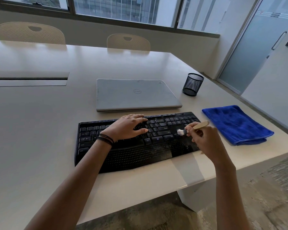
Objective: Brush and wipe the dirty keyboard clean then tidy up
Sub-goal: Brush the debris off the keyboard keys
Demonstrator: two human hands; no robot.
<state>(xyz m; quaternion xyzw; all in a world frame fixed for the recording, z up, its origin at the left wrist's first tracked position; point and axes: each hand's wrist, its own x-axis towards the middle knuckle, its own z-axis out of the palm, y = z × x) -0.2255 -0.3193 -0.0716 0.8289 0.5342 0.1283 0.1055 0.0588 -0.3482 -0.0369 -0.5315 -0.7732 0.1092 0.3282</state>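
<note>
While the black keyboard (126, 151) lay flat on the white table (40, 122), close to its near edge, the left hand (128, 127) was laid palm-down across the middle key rows, fingers straight and slightly spread, nothing gripped. A small wooden-handled brush (199, 126) was held in the right hand (204, 140), pinched between the thumb and curled fingertips. Its pale bristles (180, 132) were set on the keys just left of those fingertips, between the main key block and the number pad; the handle stuck out past the fingers toward the upper right. Pale dust specks were noted on the palm rest just below the bristles. A folded blue cloth (236, 123) was seen just right of the right hand's fingers, beside the keyboard's right end and apart from it. A closed silver laptop (136, 95) lay just beyond the left hand's fingertips, behind the keyboard. A black mesh pen cup (192, 84) stood farther off, beyond the right hand's fingers, past the laptop's right corner. Dark cords (106, 139) were worn round the left wrist.
</note>
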